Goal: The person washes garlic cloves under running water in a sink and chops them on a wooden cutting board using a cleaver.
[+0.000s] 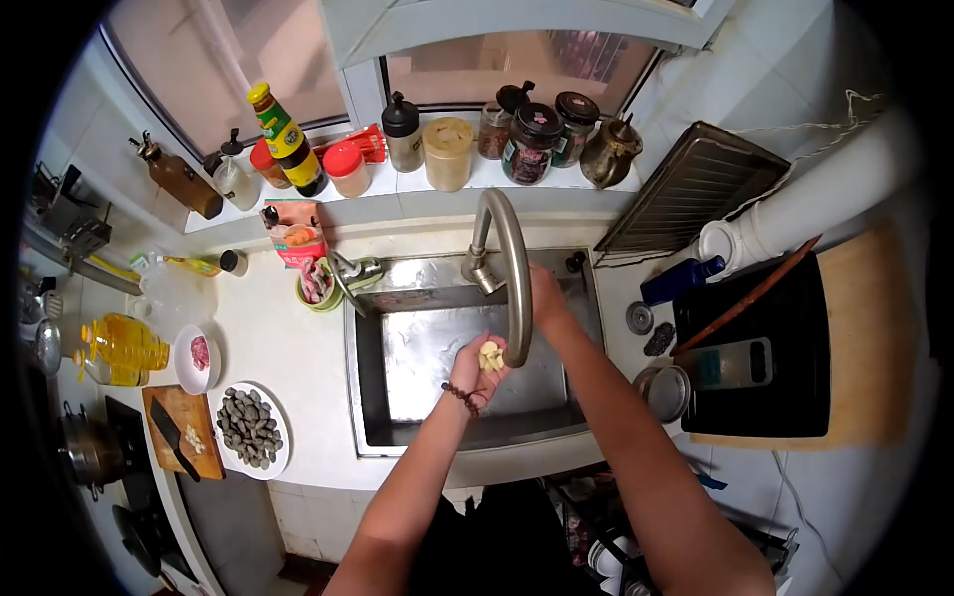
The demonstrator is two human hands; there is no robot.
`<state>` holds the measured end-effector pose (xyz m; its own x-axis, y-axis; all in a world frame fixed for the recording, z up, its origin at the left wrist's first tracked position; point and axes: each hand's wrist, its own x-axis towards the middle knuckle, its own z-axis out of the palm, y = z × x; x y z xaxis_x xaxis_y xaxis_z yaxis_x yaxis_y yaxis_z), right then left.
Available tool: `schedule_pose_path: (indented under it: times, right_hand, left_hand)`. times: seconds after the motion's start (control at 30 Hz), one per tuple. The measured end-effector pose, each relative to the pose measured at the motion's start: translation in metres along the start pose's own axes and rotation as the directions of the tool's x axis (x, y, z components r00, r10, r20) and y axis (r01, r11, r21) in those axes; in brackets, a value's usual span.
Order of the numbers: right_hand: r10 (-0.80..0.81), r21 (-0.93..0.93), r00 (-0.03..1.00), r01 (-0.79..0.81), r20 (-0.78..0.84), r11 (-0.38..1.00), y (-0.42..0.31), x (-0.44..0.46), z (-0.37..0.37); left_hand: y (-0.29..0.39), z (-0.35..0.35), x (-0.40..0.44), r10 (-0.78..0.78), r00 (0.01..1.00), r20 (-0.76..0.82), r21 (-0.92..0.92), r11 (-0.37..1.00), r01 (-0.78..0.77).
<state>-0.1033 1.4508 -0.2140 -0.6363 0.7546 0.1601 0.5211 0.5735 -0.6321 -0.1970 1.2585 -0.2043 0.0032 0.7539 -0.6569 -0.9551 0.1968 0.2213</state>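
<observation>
My left hand [481, 373] is cupped palm up over the steel sink [397, 343], holding several pale peeled cloves [491, 357] that look like garlic. A beaded bracelet is on that wrist. The curved faucet [515, 263] arches above, its spout end close to the cloves. Behind the faucet neck, my right hand [544, 298] is near the faucet base at the sink's back right; its fingers are mostly hidden, so whether they touch the handle cannot be made out.
Left of the sink are a plate of dark shells [282, 452], a bowl of meat [189, 377], and a cutting board [207, 463] with a knife [169, 429]. Jars [449, 154] line the sill. A black tray [795, 397] and metal bowl [664, 393] stand at the right.
</observation>
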Motion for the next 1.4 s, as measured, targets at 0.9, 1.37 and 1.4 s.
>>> schedule_pose_path:
  times: [0.9,1.37,1.4]
  right_hand:
    - [0.096,-0.109,0.993,-0.088,0.064,0.99,0.007,-0.005,0.006]
    - [0.616,0.768,0.786,-0.428,0.056,0.476,-0.024,-0.08,0.054]
    - [0.653,0.837,0.705,-0.51,0.277,0.197,-0.041,-0.096,0.056]
  left_hand:
    - [-0.006,0.017,0.012,0.076,0.997,0.013,-0.022,0.997,-0.076]
    - [-0.016,-0.001,0.035,0.177,0.982,-0.067,0.207,0.965,-0.16]
    - [-0.027,0.004,0.04,0.48,0.876,-0.047,0.521,0.76,-0.388]
